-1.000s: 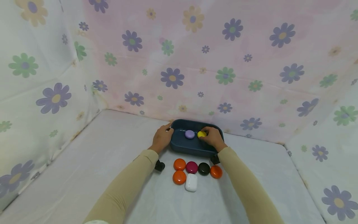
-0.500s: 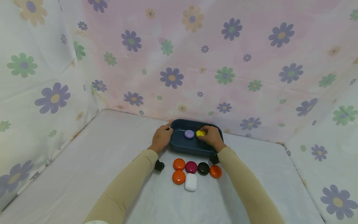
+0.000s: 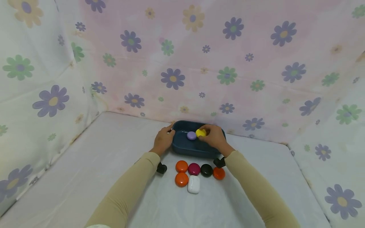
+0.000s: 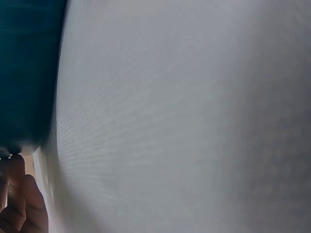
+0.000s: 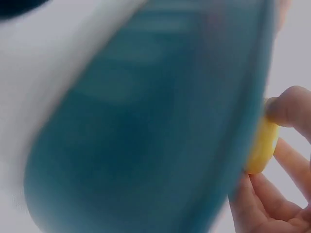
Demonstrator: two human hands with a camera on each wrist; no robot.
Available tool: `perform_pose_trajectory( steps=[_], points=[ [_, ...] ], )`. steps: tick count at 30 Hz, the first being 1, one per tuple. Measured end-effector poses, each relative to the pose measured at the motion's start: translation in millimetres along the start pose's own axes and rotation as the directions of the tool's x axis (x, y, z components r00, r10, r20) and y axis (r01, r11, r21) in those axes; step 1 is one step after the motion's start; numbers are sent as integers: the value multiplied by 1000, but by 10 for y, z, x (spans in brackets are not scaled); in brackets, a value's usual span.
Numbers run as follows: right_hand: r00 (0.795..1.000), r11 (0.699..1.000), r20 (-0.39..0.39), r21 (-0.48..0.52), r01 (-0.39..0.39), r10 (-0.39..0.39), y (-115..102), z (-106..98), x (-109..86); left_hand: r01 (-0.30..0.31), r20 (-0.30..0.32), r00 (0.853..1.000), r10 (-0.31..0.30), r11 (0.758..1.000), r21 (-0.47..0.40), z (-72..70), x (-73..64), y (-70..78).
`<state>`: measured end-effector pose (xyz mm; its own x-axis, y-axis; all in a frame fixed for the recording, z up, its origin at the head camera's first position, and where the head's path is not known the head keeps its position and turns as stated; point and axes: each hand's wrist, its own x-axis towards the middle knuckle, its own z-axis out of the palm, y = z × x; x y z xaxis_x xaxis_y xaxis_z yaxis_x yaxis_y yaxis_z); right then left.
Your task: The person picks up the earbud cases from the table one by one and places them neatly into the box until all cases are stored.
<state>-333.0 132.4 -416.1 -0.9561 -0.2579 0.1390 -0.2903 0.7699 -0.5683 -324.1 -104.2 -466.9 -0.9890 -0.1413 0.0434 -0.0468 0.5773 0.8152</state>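
In the head view a dark blue oblong tray (image 3: 196, 153) stands near the back wall. My right hand (image 3: 215, 136) pinches a yellow glossy disc (image 3: 201, 132) between thumb and fingers over the tray. The right wrist view shows this yellow disc (image 5: 263, 148) at the rim, partly hidden behind the blurred tray wall (image 5: 121, 145). A lilac disc (image 3: 191, 136) lies inside the tray, left of the yellow one. My left hand (image 3: 163, 139) holds the tray's left end at the rim. In the left wrist view, its fingers (image 4: 34, 204) are up against the tray's end.
In front of the tray lie a crimson disc (image 3: 194, 169), a black disc (image 3: 206, 170), a white rounded block (image 3: 194, 184) and three orange discs, one of them the right-hand orange disc (image 3: 219, 173). A flowered cloth wall (image 3: 199, 79) rises behind the white table (image 3: 128, 133).
My right hand has lifted the yellow disc slightly and brought it a little left, toward the back of the tray. The left hand stays at the tray's end. The head view has shifted slightly.
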Motion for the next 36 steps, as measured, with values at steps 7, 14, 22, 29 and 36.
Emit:
perform_pose_trajectory(
  steps=[7, 14, 22, 29, 36],
  points=[
    [999, 999, 24, -17, 48, -48, -116, -126, -207, -7, -3, 1000, 7, 1000, 13, 13, 15, -15],
    [994, 996, 63, -23, 86, -85, -197, -254, -442, -17, -7, 1000, 17, 1000, 11, 3, 14, -12],
    [985, 992, 119, -5, 128, -126, -256, -280, -806, -13, 9, 1000, 13, 1000, -5, -10, -14, -3],
    [979, 995, 182, 2, 96, -95, -206, -237, -1051, -13, -3, 1000, 13, 1000, -7, -10, -16, 8],
    [965, 992, 232, 1, 123, -120, -117, -162, -1258, -3, 3, 1000, 3, 1000, -5, -17, -27, 22]
  ],
)
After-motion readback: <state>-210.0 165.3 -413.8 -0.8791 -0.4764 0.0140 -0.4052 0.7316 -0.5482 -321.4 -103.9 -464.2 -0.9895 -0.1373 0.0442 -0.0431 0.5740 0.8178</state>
